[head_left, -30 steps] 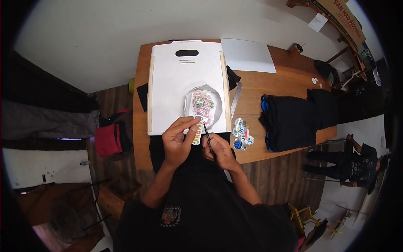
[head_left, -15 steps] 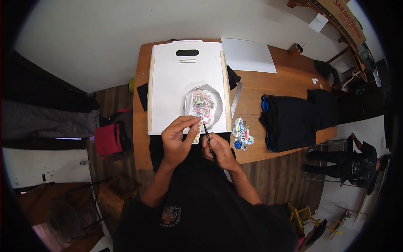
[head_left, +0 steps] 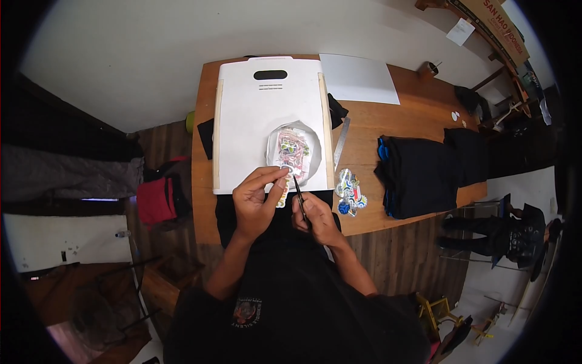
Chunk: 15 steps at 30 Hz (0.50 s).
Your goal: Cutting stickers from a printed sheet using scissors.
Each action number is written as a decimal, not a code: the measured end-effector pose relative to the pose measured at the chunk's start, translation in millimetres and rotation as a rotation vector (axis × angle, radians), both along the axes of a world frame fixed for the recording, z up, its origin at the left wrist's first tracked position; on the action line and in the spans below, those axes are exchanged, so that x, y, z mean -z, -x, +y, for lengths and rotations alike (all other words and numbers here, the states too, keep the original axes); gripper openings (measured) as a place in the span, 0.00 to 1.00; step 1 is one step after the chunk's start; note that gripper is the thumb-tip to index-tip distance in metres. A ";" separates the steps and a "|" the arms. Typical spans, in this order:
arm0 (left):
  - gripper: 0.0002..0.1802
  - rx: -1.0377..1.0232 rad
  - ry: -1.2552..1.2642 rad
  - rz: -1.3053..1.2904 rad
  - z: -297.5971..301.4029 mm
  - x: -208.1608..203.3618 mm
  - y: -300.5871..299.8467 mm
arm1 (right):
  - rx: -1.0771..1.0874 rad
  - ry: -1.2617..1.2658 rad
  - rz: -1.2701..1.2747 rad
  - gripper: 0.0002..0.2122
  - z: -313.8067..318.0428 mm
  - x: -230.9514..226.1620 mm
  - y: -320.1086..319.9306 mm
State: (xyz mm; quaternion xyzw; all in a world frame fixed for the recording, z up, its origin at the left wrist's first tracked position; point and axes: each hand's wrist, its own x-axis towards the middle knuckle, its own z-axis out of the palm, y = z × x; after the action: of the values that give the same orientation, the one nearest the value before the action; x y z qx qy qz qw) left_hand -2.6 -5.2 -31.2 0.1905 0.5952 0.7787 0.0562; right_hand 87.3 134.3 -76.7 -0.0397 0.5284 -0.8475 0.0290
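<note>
Between the thumb and fingers of my left hand point(head_left: 257, 197) is a colourful cut-out sticker point(head_left: 282, 199) with a white border. My right hand point(head_left: 316, 217) is closed around slim black scissors point(head_left: 299, 193), their tips pointing up beside the sticker. Just beyond both hands, a round white container point(head_left: 316, 159) holds paper scraps point(head_left: 291, 148) and stands on a white board point(head_left: 248, 133). To the right of my right hand lies a loose pile of cut-out stickers point(head_left: 350, 194) in blue, green and white.
A metal ruler point(head_left: 342, 144) lies beside the board on the wooden table point(head_left: 364, 130). Folded black cloth point(head_left: 418, 176) is stacked at the right. A white sheet point(head_left: 359, 79) and a brown cup point(head_left: 428, 71) are at the back. Another person point(head_left: 524, 233) stands far right.
My hands and the scissors stay almost in place, with the sticker shifted very slightly. At the far right, the other person's arm has moved.
</note>
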 end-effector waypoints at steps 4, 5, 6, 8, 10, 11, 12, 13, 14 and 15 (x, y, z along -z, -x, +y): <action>0.12 0.003 0.005 -0.005 -0.1 0.3 0.0 | -0.010 -0.012 0.010 0.18 0.6 2.7 0.3; 0.12 0.003 0.005 -0.005 -0.1 0.6 0.1 | -0.010 -0.015 0.011 0.18 0.7 2.6 0.3; 0.12 0.007 -0.002 -0.001 -0.3 0.9 0.3 | -0.011 -0.019 0.012 0.18 0.8 2.5 0.3; 0.12 0.011 -0.010 0.003 -0.4 0.7 0.4 | -0.010 -0.022 0.011 0.18 1.1 2.2 0.5; 0.12 0.017 -0.008 -0.002 -0.5 -0.3 0.5 | -0.009 -0.026 0.010 0.18 1.6 1.9 0.4; 0.12 0.017 -0.008 -0.003 -0.9 -0.2 0.4 | -0.014 -0.026 0.007 0.18 2.0 1.6 0.3; 0.12 0.019 -0.005 -0.009 -1.3 0.0 0.3 | -0.019 -0.026 0.003 0.18 2.2 1.3 0.2; 0.12 0.020 -0.001 -0.015 -1.6 0.3 0.1 | -0.020 -0.026 0.003 0.18 2.2 0.8 0.2; 0.12 0.019 -0.001 -0.015 -1.5 0.3 0.2 | -0.021 -0.021 0.002 0.18 2.2 0.1 0.2; 0.12 0.017 -0.003 -0.010 -1.2 0.2 0.5 | -0.023 -0.016 0.001 0.18 2.2 -0.2 0.2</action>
State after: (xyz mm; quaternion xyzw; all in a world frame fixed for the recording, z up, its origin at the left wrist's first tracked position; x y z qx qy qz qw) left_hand -3.2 -6.4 -31.5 0.1917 0.5922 0.7799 0.0657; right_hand 87.1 136.5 -76.4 -0.0459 0.5348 -0.8428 0.0390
